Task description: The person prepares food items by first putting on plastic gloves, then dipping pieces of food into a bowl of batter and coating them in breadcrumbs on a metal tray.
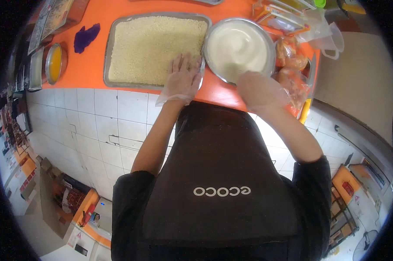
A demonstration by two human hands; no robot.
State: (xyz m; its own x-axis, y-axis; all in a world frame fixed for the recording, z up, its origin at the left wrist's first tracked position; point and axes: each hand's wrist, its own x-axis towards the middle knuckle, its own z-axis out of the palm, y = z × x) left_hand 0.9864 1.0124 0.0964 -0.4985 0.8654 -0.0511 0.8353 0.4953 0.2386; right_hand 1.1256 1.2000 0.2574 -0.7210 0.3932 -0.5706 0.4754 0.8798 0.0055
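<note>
My left hand [182, 75], in a clear plastic glove, lies palm down at the near right corner of a metal tray [107, 58]. Its fingers rest apart on the pale yellow crumbs [154, 49] that cover the tray. Beside the tray stands a round metal bowl [272, 53] with a smooth, creamy white substance [238, 45] inside, swirled on top. My right hand [261, 89], gloved the same way, is curled at the bowl's near rim. Its fingertips are hidden, so whether it grips anything is unclear.
On the orange table [92, 13] lies a purple cloth [86, 38], with a metal bowl of yellow liquid [55, 63] at the left edge. Plastic-wrapped items [291, 53], a clear measuring jug [333, 42] and an orange box [274, 20] crowd the right side.
</note>
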